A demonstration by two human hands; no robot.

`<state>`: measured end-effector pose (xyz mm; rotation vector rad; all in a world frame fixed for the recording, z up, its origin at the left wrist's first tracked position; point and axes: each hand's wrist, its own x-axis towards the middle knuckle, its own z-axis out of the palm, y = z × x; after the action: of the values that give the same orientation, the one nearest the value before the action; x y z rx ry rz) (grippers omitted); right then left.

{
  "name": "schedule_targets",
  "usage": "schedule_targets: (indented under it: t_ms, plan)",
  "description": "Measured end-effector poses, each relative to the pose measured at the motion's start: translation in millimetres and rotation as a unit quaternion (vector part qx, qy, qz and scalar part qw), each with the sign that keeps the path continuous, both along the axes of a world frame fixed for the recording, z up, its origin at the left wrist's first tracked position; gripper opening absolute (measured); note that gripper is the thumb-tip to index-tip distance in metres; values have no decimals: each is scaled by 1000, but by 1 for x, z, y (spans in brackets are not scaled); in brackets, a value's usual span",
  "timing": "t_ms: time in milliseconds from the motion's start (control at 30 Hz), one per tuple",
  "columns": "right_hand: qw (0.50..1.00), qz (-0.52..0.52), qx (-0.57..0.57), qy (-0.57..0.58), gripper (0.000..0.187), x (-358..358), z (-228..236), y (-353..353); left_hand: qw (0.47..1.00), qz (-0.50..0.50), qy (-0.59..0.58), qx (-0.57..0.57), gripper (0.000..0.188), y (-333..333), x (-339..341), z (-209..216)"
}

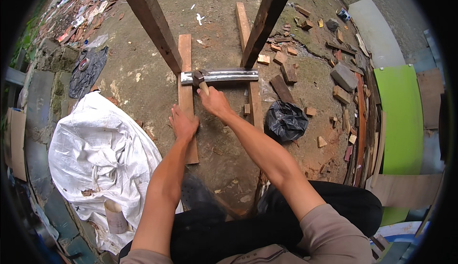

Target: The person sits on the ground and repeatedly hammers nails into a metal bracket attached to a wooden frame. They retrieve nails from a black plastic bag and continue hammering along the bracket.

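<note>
My right hand [216, 103] is wrapped around the wooden handle of a hammer [203, 88]. The dark hammer head is over the left end of a crosspiece [229, 76] with a shiny silvery face. That crosspiece spans two boards on the ground. On the left board [192, 144] my left hand [182, 122] lies with its fingers stretched out, below the hammer and holding nothing. Two dark wooden posts, a left post [155, 23] and a right post [268, 18], rise beside the crosspiece's ends. The right board [256, 106] runs under the crosspiece's right end.
A white sack [100, 149] lies at my left, with a short tube [115, 216] on it. A black plastic bag [286, 121] sits right of the boards. Wood offcuts and a grey block [344, 77] litter the right side, near a green panel [400, 121].
</note>
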<state>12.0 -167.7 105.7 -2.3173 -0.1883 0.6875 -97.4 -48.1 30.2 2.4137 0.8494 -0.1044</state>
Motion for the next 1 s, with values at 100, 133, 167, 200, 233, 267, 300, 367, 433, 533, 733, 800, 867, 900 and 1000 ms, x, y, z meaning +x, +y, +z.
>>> schedule_targets:
  t_ms: [100,133,167,200,233,267,300,367,433,533,733,800,867,900,1000]
  plan:
    - [999,3,5,38,66,-25,6,-50,999,11,11,29,97,-7,-1,8]
    - [998,21,-5,54,67,-33,6,-68,999,19,15,34,97,-10,2,15]
    - [997,39,-15,70,69,-43,5,-85,999,26,19,40,96,-13,6,17]
    - [994,58,-26,85,70,-53,6,-99,998,30,-3,63,93,-13,10,17]
    - [991,83,-31,102,71,-61,5,-110,995,34,-24,87,91,-10,15,12]
    - [986,108,-36,120,72,-68,3,-120,992,38,-45,110,88,-6,21,8]
    - [981,132,-38,134,73,-75,2,-127,984,-18,-108,140,85,-1,30,6]
    - [979,160,-42,118,74,-93,-20,-144,944,-133,-234,189,80,3,53,4]
    - [961,191,-90,179,77,-104,-17,-148,913,-251,-270,174,77,0,79,12]
    - [963,149,-79,209,72,-129,-16,-147,873,-370,-263,181,85,-15,123,24]
    - [968,57,-147,197,54,-149,4,-150,890,-425,2,168,89,-41,187,48]
    - [965,40,-171,196,51,-151,12,-153,889,-431,10,152,83,-42,196,47]
    - [971,32,-172,163,49,-154,18,-156,892,-423,-13,157,80,-42,200,39]
    - [973,29,-172,148,49,-156,19,-159,894,-419,-22,159,78,-43,199,37]
    - [978,49,-174,106,51,-165,10,-165,894,-404,-103,165,71,-43,192,26]
